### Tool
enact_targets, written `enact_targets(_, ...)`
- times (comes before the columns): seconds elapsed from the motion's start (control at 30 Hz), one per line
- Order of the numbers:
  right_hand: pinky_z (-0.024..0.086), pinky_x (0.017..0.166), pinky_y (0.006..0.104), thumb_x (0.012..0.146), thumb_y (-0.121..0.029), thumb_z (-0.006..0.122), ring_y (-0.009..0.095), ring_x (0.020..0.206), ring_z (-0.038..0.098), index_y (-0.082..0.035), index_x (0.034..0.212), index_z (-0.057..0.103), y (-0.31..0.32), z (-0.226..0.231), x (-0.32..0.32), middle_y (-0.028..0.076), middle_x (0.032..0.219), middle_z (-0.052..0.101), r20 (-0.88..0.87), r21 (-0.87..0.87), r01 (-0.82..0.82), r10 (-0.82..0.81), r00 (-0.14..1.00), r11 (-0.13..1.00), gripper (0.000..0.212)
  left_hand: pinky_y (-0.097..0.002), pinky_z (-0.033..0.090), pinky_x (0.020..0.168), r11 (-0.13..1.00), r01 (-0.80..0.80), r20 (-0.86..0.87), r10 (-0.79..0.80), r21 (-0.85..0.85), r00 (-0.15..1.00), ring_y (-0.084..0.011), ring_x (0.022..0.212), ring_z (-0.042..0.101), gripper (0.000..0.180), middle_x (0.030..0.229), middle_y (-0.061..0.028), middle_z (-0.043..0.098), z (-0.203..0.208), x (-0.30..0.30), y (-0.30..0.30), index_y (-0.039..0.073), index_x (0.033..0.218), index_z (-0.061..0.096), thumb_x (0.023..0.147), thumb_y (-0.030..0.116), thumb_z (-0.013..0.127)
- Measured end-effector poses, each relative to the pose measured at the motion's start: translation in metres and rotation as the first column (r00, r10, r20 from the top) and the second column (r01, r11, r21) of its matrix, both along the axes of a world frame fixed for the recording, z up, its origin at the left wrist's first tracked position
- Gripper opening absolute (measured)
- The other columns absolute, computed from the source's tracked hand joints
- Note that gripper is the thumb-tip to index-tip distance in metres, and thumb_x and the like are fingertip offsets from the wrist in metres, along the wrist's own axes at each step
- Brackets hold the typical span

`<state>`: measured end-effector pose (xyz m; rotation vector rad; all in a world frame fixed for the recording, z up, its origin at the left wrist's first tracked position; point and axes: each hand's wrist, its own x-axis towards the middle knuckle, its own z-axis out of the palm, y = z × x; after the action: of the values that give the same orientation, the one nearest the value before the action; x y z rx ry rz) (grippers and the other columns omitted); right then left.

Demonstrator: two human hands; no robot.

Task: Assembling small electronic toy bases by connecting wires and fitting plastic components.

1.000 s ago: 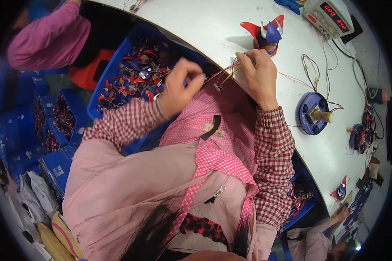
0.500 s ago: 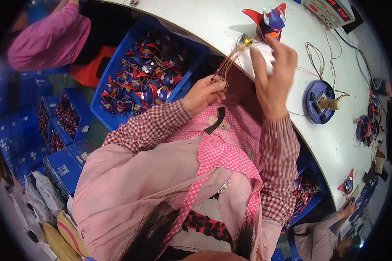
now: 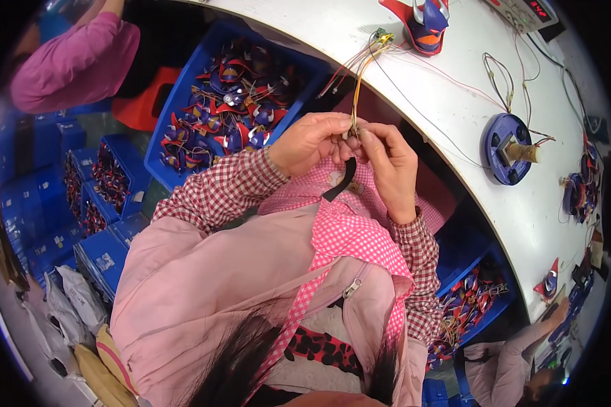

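Note:
My left hand [image 3: 312,144] and my right hand [image 3: 389,159] meet in front of my apron, below the table edge. Both pinch the ends of a bundle of thin wires [image 3: 357,91] between thumbs and fingertips; what sits right at the tips is too small to make out. The wires run up to a small green circuit board [image 3: 383,36] lying on the white table. Just beyond the board stands a toy figure head [image 3: 428,30] in purple, red and orange. Thin red and dark wires trail from the board across the table.
A round purple base with wires [image 3: 508,149] lies on the white table [image 3: 448,102], below a power supply [image 3: 523,12]. At the left, a blue crate [image 3: 159,139] holds several toy heads; another blue bin [image 3: 478,305] sits under the table. Co-workers are at far left and lower right.
My right hand has come down from the circuit board to join my left hand at the wire ends. The yellow light on the board no longer shows.

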<state>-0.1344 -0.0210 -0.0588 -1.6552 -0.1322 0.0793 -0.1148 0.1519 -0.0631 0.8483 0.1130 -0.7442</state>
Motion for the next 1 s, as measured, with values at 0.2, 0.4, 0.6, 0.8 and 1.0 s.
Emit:
enact_targets(0.2, 0.043, 0.06, 0.018, 0.092, -0.012, 0.056, 0.006, 0.069, 0.053, 0.001, 0.101, 0.058, 0.006, 0.005, -0.005, 0.003, 0.083, 0.059, -0.244, 0.353, 0.129, -0.042, 0.969, 0.927, 0.017, -0.0208, 0.047, 0.06, 0.98, 0.037, 0.153, -0.068, 0.198, 0.986, -0.0099, 0.07, 0.057, 0.033, 0.085, -0.0056, 0.06, 0.005, -0.001, -0.007, -0.005, 0.116, 0.052, 0.095, 0.02, 0.044)
enact_targets(0.4, 0.042, 0.058, 0.0179, 0.092, -0.013, 0.055, 0.006, 0.065, 0.051, 0.001, 0.105, 0.056, -0.004, -0.01, 0.0, 0.003, 0.08, 0.059, -0.268, 0.338, 0.102, -0.008, 0.963, 0.935, 0.019, -0.0201, 0.046, 0.058, 0.985, 0.051, 0.102, -0.069, 0.167, 0.992, -0.0094, 0.069, 0.056, 0.034, 0.085, -0.0059, 0.06, -0.002, -0.001, -0.009, -0.004, 0.118, 0.051, 0.095, 0.02, 0.044)
enact_targets(0.6, 0.043, 0.054, 0.018, 0.093, -0.013, 0.054, 0.006, 0.062, 0.052, 0.001, 0.106, 0.052, -0.003, -0.013, -0.001, 0.003, 0.077, 0.059, -0.39, 0.529, 0.252, -0.032, 0.92, 0.81, 0.02, -0.019, 0.044, 0.054, 0.999, -0.05, 0.002, 0.05, -0.001, 0.999, -0.008, 0.066, 0.055, 0.024, 0.082, -0.0056, 0.059, 0.001, 0.0, -0.013, -0.001, 0.108, 0.054, 0.093, 0.017, 0.049)
enact_targets(0.8, 0.042, 0.054, 0.0182, 0.093, -0.014, 0.053, 0.007, 0.062, 0.052, 0.0, 0.104, 0.052, 0.001, -0.016, -0.006, 0.004, 0.079, 0.058, -0.316, 0.453, 0.187, -0.04, 0.948, 0.872, 0.018, -0.0163, 0.038, 0.045, 0.979, 0.013, 0.097, -0.034, 0.202, 0.995, -0.006, 0.056, 0.052, 0.012, 0.075, -0.0038, 0.058, 0.002, -0.002, -0.014, 0.002, 0.094, 0.053, 0.09, 0.014, 0.054)
enact_targets(1.0, 0.046, 0.057, 0.0219, 0.09, -0.008, 0.056, 0.01, 0.065, 0.055, 0.0, 0.101, 0.054, -0.005, -0.015, -0.013, 0.006, 0.081, 0.058, -0.088, 0.147, 0.221, -0.21, 0.974, 0.964, 0.013, -0.0158, 0.032, 0.039, 0.966, -0.064, 0.129, 0.033, 0.249, 0.991, -0.0044, 0.047, 0.047, 0.008, 0.066, -0.0014, 0.054, 0.002, -0.003, -0.016, 0.004, 0.089, 0.052, 0.088, 0.012, 0.056)
